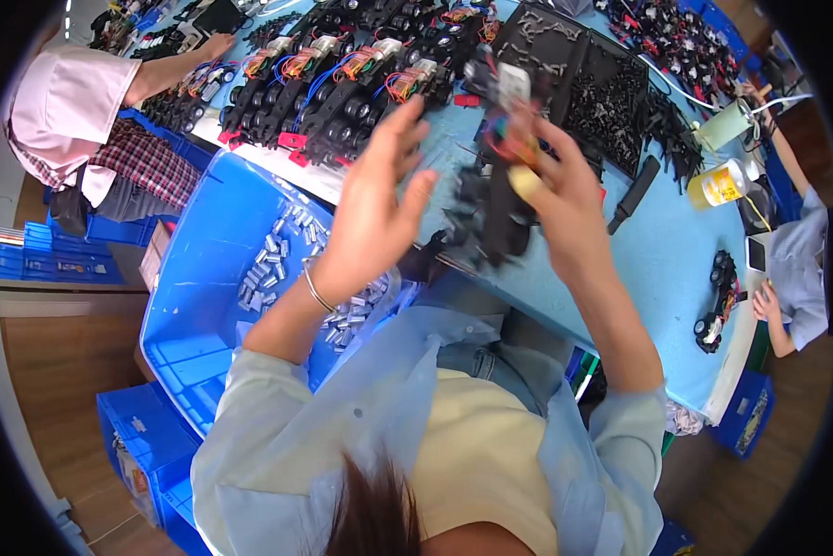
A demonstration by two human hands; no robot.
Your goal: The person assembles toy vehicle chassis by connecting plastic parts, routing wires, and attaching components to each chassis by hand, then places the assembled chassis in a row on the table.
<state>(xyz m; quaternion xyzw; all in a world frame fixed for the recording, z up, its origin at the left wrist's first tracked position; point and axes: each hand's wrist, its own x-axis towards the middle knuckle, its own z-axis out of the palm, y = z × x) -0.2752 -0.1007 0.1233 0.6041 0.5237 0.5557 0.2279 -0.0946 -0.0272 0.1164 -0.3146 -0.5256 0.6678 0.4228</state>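
Note:
My right hand (560, 190) is closed on a black toy car chassis (502, 218) with wheels and coloured wires, lifted over the table's near edge and smeared by motion. A yellow patch shows at one fingertip of that hand. To the left, my left hand (379, 199) is raised with its fingers apart and nothing in it; a bracelet circles the wrist. Under its forearm stands a blue bin (194, 250) with many small silver metal cylinders (266, 269). Beyond my hands, rows of similar wired chassis (342, 102) with red tabs stand on the blue table (657, 269).
Black trays (611, 102) of small dark parts lie at the back right, near a black-handled tool (634, 195) and a yellow-labelled container (718, 183). A separate chassis (716, 301) rests at the right edge. Co-workers are at left (74, 111) and right (801, 269).

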